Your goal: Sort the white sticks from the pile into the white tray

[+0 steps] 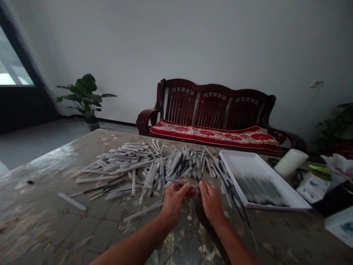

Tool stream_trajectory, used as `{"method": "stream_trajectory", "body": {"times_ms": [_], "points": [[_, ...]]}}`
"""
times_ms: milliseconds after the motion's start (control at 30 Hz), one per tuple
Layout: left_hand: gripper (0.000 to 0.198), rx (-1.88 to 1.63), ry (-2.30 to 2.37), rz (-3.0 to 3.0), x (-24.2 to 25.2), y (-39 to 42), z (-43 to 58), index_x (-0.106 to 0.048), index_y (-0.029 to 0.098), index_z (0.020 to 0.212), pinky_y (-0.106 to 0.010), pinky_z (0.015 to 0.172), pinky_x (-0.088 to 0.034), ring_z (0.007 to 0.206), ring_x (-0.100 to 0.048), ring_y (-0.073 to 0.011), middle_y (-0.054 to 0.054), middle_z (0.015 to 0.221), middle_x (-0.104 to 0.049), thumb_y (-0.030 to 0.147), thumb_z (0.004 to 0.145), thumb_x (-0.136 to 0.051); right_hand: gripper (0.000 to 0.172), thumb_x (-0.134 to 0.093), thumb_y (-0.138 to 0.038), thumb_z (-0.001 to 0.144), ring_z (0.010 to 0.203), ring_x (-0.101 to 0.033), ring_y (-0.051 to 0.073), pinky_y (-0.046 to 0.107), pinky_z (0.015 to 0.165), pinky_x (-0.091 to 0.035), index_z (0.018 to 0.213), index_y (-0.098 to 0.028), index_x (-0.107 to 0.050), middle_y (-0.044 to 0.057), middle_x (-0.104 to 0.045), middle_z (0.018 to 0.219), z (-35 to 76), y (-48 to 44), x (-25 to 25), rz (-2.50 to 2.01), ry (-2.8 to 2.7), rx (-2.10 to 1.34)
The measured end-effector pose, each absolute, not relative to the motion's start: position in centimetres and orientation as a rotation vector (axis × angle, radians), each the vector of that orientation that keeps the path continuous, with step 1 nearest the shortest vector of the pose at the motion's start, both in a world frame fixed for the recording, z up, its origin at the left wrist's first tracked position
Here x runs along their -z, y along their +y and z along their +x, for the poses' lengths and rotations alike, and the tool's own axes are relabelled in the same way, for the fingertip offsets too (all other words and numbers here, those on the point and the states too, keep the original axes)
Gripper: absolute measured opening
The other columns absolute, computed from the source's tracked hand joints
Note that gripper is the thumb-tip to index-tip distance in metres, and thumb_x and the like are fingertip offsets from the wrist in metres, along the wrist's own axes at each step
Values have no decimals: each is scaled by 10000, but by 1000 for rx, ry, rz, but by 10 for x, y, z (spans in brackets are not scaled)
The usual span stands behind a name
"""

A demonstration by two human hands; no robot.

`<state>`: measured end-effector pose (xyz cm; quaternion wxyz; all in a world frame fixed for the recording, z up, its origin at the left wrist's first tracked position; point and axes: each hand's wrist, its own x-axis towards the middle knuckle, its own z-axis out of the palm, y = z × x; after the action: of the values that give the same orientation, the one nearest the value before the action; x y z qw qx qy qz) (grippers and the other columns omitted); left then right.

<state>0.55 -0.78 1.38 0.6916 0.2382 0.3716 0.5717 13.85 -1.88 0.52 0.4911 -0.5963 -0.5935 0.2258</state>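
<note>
The slim tubes (154, 165) are smooth white plastic with a slight sheen, and the tray (248, 173) is glossy white plastic. The worktop (82, 235) looks rough, scuffed and blotchy, while the bench (212, 97) is polished dark wood carrying a red cloth cushion (215, 134).

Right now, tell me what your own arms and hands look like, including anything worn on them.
The left grip and right grip are bare human hands, with no gloves. The left forearm and right forearm are bare too, with no sleeve, watch, cable or marking in view.
</note>
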Motion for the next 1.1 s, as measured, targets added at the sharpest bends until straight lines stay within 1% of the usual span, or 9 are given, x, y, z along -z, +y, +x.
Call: {"method": "stream_trajectory", "body": {"times_ms": [133, 233, 333, 433, 600, 667, 833, 1000, 1100], "points": [[373, -1280, 843, 519, -12, -5, 4, -649, 129, 760, -281, 639, -579, 588, -693, -164, -41, 663, -717, 305, 541, -894, 306, -426, -467, 931, 707, -578, 178, 270, 655, -408, 874, -233, -615, -1, -640, 752, 144, -24, -11, -1362, -1505, -627], [375, -1266, 833, 521, -10, -5, 4, -652, 130, 767, -298, 663, -586, 598, -695, -167, -42, 673, -718, 308, 543, -895, 205, -502, -411, 896, 709, -568, 174, 264, 659, -391, 852, -234, -596, -9, -629, 753, 145, -25, -10, -1387, -1570, -555], [385, -1234, 825, 546, -10, -6, 5, -660, 128, 754, -285, 654, -582, 603, -695, -165, -43, 670, -717, 321, 525, -902, 321, -443, -435, 920, 608, -511, 158, 262, 585, -322, 688, -235, -536, -20, -560, 623, 145, -23, -6, -1444, -1583, -511], [400, -1232, 840, 552, -11, -6, 5, -662, 129, 745, -274, 631, -576, 590, -689, -162, -37, 655, -713, 332, 503, -907, 413, -385, -481, 941, 560, -483, 154, 269, 562, -298, 629, -237, -504, -23, -523, 565, 146, -21, -4, -1457, -1576, -556], [421, -1240, 865, 527, -12, -6, 5, -658, 129, 744, -280, 625, -577, 579, -685, -161, -37, 651, -711, 344, 484, -909, 311, -433, -477, 929, 667, -540, 169, 258, 618, -349, 804, -232, -577, -15, -582, 685, 147, -23, -8, -1381, -1579, -617], [416, -1230, 850, 534, -12, -7, 6, -654, 130, 735, -276, 619, -574, 574, -683, -159, -31, 640, -705, 339, 483, -910, 322, -455, -494, 915, 642, -521, 164, 259, 610, -337, 761, -231, -557, -22, -559, 656, 146, -23, -7, -1394, -1576, -597], [381, -1221, 854, 552, -13, -8, 7, -647, 134, 729, -267, 609, -570, 562, -678, -152, -18, 618, -695, 319, 515, -901, 471, -393, -579, 918, 563, -476, 159, 275, 567, -306, 621, -233, -512, -22, -514, 556, 146, -22, -2, -1464, -1479, -636], [415, -1228, 864, 535, -13, -6, 5, -650, 131, 749, -274, 627, -575, 574, -678, -149, -26, 643, -707, 335, 493, -905, 334, -467, -516, 900, 674, -550, 167, 255, 615, -368, 802, -223, -593, -15, -602, 694, 147, -25, -1, -1386, -1550, -650], [421, -1205, 852, 550, -14, -8, 6, -648, 132, 734, -277, 630, -576, 578, -676, -149, -14, 623, -696, 356, 486, -905, 378, -446, -510, 909, 591, -490, 146, 250, 564, -330, 684, -217, -529, -34, -527, 597, 146, -25, 1, -1436, -1553, -608]]}}
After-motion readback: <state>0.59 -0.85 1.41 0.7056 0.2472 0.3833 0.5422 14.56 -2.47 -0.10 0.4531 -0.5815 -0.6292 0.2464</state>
